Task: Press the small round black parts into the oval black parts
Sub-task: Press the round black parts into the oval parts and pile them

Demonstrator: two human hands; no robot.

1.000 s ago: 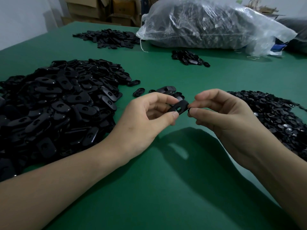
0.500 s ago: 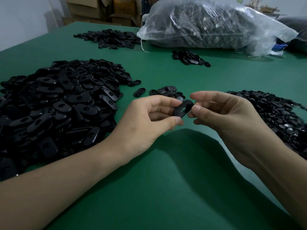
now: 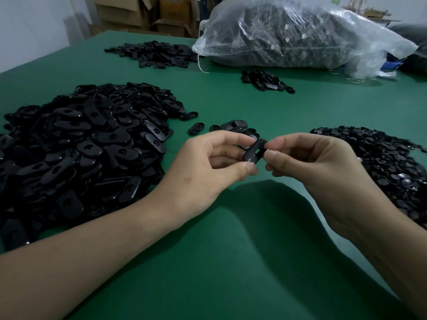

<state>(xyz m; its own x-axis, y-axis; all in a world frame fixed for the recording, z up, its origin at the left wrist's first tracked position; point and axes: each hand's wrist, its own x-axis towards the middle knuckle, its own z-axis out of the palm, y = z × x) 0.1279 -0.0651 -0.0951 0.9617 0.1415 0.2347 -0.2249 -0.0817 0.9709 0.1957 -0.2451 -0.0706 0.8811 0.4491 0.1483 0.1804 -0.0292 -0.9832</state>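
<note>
1 oval black part (image 3: 254,151) is held clear of the table (image 3: 231,250) between the 2 hands, tilted, its slotted face turned toward the camera. The left hand (image 3: 208,167) pinches its lower left end, thumb below and forefinger curled over the top. The right hand (image 3: 307,162) pinches the upper right end with thumb and forefinger, its other fingers curled in. Whether a small round part sits under those fingertips cannot be told.

Just behind the hands lies a small cluster of oval parts (image 3: 238,128), with a single oval (image 3: 196,128) beside it on the green surface. To the left spreads a large heap of oval parts (image 3: 80,146). To the right, near the right wrist, is a flatter heap of small round parts (image 3: 381,162), a few of them glinting.

Farther back lie 2 more black lots: a spread pile (image 3: 154,53) and a small clump (image 3: 265,79). Behind the clump sits a clear plastic bag (image 3: 300,35) stuffed with dark pieces. Cardboard boxes (image 3: 143,12) stand beyond the table's far edge.
</note>
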